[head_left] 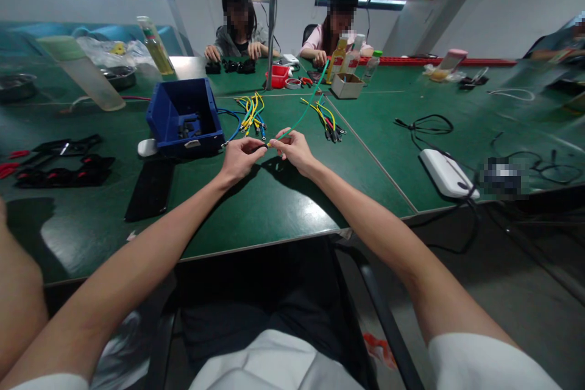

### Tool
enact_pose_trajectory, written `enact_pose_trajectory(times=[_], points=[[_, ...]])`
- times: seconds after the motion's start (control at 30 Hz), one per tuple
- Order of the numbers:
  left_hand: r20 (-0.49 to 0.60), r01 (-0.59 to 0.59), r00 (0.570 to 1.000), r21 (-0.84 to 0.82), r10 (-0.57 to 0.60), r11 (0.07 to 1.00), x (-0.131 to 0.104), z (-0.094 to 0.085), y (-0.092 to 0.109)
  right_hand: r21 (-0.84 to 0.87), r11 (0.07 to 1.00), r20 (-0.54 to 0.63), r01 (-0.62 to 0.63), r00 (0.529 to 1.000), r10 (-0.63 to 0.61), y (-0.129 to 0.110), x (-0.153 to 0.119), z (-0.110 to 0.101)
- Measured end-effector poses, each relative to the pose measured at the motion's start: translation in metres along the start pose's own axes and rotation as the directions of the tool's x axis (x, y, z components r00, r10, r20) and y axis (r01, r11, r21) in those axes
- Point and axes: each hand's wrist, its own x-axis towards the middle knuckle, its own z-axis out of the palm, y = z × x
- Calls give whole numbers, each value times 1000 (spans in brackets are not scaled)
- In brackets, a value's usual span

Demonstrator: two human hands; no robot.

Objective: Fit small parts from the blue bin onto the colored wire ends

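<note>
My left hand [241,157] is closed in a pinch on a small black piece, mostly hidden by the fingertips. Close beside it, my right hand [296,150] grips a thin green wire [307,111] near its yellowish end, and the two sets of fingertips almost meet. From there the wire arcs up and away over the table. Just beyond the hands lies a bunch of yellow, blue and green wires [250,114] with metal ends. Right of it is a smaller bunch of wires [327,119] with black ends. A blue bin [183,103] holding small dark pieces stands left of my hands.
A black phone [150,190] and black plastic parts [64,169] lie left on the green table [283,213]. A white device [448,173] with cables is at right. A small box [346,86], bottles and a pole stand farther back. Two people sit opposite.
</note>
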Motion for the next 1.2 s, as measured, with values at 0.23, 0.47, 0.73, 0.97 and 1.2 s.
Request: enact_pose_trajectory(times=[0.23,0.47,0.73,0.97,1.2], points=[[85,151,986,-128,-141,980,4,-4,1,-46,999,21,17,1000,-16,-1,0,-1],[64,131,990,-134,-124,982,3,-1,0,-129,986,51,104,994,-98,4,3,-6],[78,120,991,-106,-112,987,2,-1,-1,-203,974,74,101,993,-87,5,2,-7],[106,126,988,-107,-114,986,2,-2,-2,-175,983,80,56,996,-43,6,2,-7],[127,-18,992,6,17,1000,-2,0,-5,-205,978,50,31,999,-21,4,-1,-7]])
